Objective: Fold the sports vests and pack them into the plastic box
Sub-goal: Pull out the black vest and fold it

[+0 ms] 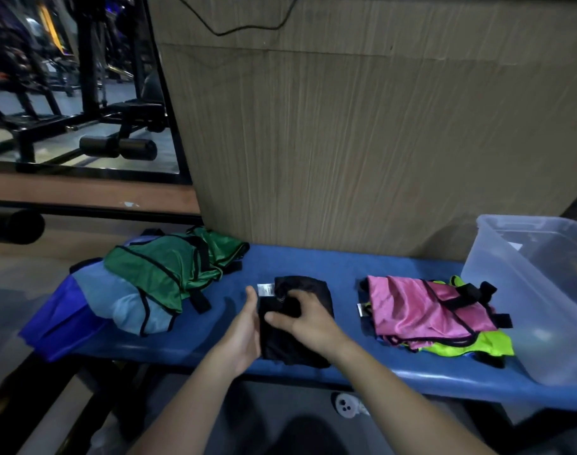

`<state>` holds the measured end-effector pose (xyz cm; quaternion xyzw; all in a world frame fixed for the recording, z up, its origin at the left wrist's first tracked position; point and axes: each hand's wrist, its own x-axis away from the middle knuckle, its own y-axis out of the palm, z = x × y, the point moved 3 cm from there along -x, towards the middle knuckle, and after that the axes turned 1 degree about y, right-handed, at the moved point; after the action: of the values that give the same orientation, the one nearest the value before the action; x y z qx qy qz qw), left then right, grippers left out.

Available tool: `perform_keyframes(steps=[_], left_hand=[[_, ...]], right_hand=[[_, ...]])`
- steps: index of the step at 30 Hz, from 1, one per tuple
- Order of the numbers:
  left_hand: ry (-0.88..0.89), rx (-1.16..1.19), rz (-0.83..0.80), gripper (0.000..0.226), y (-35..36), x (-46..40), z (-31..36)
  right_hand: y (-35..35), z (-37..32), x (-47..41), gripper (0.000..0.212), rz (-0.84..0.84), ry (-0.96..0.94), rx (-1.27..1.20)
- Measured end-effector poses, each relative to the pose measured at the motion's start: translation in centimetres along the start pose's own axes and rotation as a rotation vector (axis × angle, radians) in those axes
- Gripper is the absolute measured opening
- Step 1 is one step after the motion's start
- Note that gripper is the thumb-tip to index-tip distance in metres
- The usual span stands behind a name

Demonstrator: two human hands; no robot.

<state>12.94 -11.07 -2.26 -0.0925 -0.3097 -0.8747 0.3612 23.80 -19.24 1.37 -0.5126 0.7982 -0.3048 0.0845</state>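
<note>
A black sports vest point(313, 290), folded small with a white label at its far left corner, lies in the middle of the blue bench point(346, 267). My left hand point(244, 330) rests flat against the vest's left edge, fingers straight. My right hand point(305, 318) lies on top of it, fingers curled into the fabric. To the right sits a folded stack with a pink vest point(418, 307) on top of a neon yellow vest point(490, 346). The clear plastic box point(497, 274) stands at the bench's right end. Unfolded green point(169, 267), light blue point(116, 297) and purple point(60, 323) vests are heaped at the left.
A tall cardboard panel point(362, 142) rises directly behind the bench. Gym equipment point(83, 119) stands beyond at the left. A white round object point(346, 405) lies on the floor under the bench's front edge.
</note>
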Motion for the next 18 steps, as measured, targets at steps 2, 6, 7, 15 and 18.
perform_keyframes(steps=[2,6,7,15,18], left_hand=[[-0.002,-0.023,0.004,0.068,-0.3,0.3,0.2],[0.039,-0.158,0.041,0.033,-0.4,0.6,0.3],[0.063,-0.180,0.080,0.030,-0.4,0.4,0.1],[0.050,-0.157,0.218,0.024,-0.4,-0.9,-0.8],[0.042,-0.097,0.134,0.027,0.3,-0.3,-0.5]], right_hand=[[1.6,0.2,0.6,0.092,-0.115,-0.040,0.199],[2.3,0.6,1.6,0.073,-0.200,-0.267,0.235],[1.9,1.0,1.9,0.055,-0.145,-0.311,0.129],[-1.2,7.5,0.3,0.061,0.382,0.125,-0.025],[-0.6,7.3,0.2,0.050,0.351,0.125,-0.274]])
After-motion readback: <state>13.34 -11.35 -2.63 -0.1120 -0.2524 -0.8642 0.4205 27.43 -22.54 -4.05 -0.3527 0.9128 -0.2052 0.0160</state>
